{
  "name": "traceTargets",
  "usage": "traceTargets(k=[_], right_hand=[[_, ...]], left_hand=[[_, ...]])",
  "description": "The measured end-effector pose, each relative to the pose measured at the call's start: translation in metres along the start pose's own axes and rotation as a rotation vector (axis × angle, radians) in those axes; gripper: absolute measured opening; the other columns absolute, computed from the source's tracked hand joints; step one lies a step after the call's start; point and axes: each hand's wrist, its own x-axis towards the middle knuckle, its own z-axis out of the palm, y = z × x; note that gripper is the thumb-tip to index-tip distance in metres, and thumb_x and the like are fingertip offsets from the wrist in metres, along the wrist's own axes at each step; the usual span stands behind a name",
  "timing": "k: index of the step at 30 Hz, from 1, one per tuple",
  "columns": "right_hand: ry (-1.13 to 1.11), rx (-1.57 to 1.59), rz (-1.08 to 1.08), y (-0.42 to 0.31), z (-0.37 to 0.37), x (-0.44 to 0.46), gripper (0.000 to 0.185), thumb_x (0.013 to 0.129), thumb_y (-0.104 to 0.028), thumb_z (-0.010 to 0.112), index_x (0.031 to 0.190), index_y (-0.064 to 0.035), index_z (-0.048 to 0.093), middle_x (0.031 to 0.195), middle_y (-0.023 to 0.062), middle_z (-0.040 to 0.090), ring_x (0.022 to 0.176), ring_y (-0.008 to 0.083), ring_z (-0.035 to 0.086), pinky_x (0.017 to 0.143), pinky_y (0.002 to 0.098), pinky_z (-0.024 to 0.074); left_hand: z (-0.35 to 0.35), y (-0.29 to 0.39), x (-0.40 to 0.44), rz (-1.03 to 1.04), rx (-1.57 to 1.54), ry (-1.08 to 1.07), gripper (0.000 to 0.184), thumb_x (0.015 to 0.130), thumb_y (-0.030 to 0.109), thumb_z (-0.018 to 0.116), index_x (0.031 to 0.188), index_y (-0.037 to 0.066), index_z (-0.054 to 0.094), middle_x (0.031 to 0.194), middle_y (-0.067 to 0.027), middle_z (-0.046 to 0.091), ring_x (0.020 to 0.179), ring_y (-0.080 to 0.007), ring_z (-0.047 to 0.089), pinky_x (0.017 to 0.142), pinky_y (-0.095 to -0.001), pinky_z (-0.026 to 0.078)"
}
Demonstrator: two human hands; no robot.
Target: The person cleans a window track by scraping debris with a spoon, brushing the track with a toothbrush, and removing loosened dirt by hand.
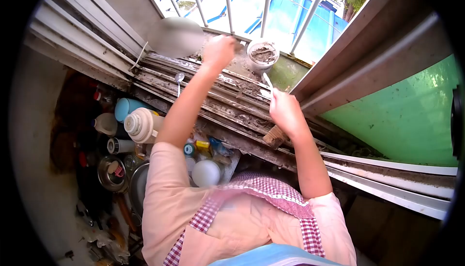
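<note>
My left hand (220, 52) is closed over the far ledge, left of a white tub; a small brownish thing shows at its fingers, too blurred to name. The white tub (263, 54) holds grey-brown dirt or debris. My right hand (286, 111) grips a white-handled tool (267, 80) that points up toward the tub; its far end is hard to make out. Below the hands run dirty window tracks (237, 91) with loose debris. A metal spoon (179, 78) lies on the tracks to the left. A brown block (274, 136) sits by my right wrist.
White metal bars (228, 4) close off the far side. A green panel (402, 116) stands at the right, sliding frames (82, 19) at the left. Below left are a thermos (140, 125), a metal bowl (111, 173), bottles and jars.
</note>
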Motion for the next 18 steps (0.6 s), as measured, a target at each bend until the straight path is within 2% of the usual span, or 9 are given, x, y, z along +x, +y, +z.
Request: traceTargets(k=[2,3,5,8,9,12,13,14,18], right_hand=[[-0.100,-0.096,0.069,0.017,0.004,-0.010,0.021,0.083,-0.010,0.043,0.087,0.0052,0.058,0.079,0.0268,0.059,0.076,0.0411,0.059,0.072,0.0471,0.0466],[-0.152,-0.142,0.102,0.028,0.010,-0.013,0.021,0.084,-0.011,0.043,0.087,0.0039,0.058,0.079,0.0263,0.059,0.075,0.0407,0.058,0.071,0.0473,0.0461],[-0.192,-0.163,0.144,0.045,0.029,-0.011,0.022,0.084,-0.012,0.044,0.083,0.0037,0.060,0.079,0.0261,0.059,0.075,0.0405,0.059,0.073,0.0471,0.0461],[-0.190,-0.106,0.123,0.036,0.036,-0.003,0.023,0.083,-0.012,0.044,0.080,0.0041,0.060,0.078,0.0260,0.059,0.074,0.0407,0.059,0.073,0.0469,0.0465],[-0.157,-0.115,0.035,0.045,0.054,0.001,0.023,0.084,-0.013,0.045,0.080,0.0050,0.060,0.075,0.0260,0.059,0.073,0.0405,0.059,0.072,0.0471,0.0467],[-0.114,-0.177,0.091,0.034,0.078,0.001,0.022,0.086,-0.014,0.045,0.086,0.0038,0.059,0.069,0.0235,0.059,0.068,0.0394,0.059,0.067,0.0474,0.0478],[-0.181,-0.196,0.093,0.025,0.075,0.003,0.021,0.081,-0.007,0.043,0.094,0.0067,0.053,0.072,0.0247,0.061,0.072,0.0396,0.062,0.068,0.0471,0.0497],[-0.154,-0.162,0.071,0.025,0.079,0.004,0.022,0.082,-0.008,0.043,0.095,0.0067,0.053,0.070,0.0244,0.061,0.070,0.0397,0.062,0.067,0.0471,0.0497],[-0.115,-0.051,-0.032,0.025,0.089,0.014,0.023,0.084,-0.010,0.043,0.096,0.0068,0.053,0.067,0.0244,0.060,0.067,0.0398,0.061,0.065,0.0467,0.0498]], left_hand=[[-0.009,-0.030,-0.017,-0.113,-0.088,-0.159,0.014,0.073,0.010,0.058,0.080,0.002,0.068,0.072,-0.0158,0.063,0.068,-0.0287,0.062,0.067,-0.0358,0.049],[-0.005,-0.050,-0.026,-0.108,-0.098,-0.238,0.016,0.071,0.010,0.058,0.080,0.002,0.068,0.069,-0.0149,0.064,0.062,-0.0237,0.063,0.064,-0.0329,0.050],[-0.002,-0.059,-0.040,-0.292,-0.227,-0.490,0.017,0.069,0.007,0.058,0.080,-0.001,0.068,0.065,-0.0138,0.064,0.057,-0.0183,0.063,0.059,-0.0297,0.050],[0.034,-0.068,-0.046,-0.416,-0.290,-0.582,0.017,0.063,0.007,0.059,0.075,0.006,0.071,0.065,-0.0121,0.065,0.058,-0.0215,0.063,0.063,-0.0316,0.051],[0.046,-0.068,-0.047,-0.443,-0.350,-0.591,0.018,0.063,0.006,0.059,0.075,0.006,0.071,0.065,-0.0126,0.065,0.059,-0.0220,0.063,0.064,-0.0313,0.051],[0.054,-0.039,-0.041,-0.321,-0.255,-0.604,0.014,0.063,0.007,0.058,0.071,0.005,0.070,0.065,-0.0132,0.065,0.059,-0.0234,0.063,0.064,-0.0320,0.052],[0.057,-0.032,-0.041,-0.311,-0.247,-0.630,0.013,0.063,0.007,0.059,0.070,0.005,0.070,0.065,-0.0132,0.065,0.059,-0.0238,0.063,0.065,-0.0324,0.052],[0.061,-0.031,-0.038,-0.333,-0.224,-0.655,0.017,0.064,0.004,0.063,0.078,-0.003,0.069,0.062,-0.0135,0.064,0.056,-0.0162,0.065,0.058,-0.0279,0.052],[0.053,-0.028,-0.039,-0.341,-0.301,-0.651,0.016,0.066,-0.001,0.061,0.080,-0.005,0.068,0.063,-0.0127,0.065,0.057,-0.0150,0.065,0.057,-0.0263,0.052]])
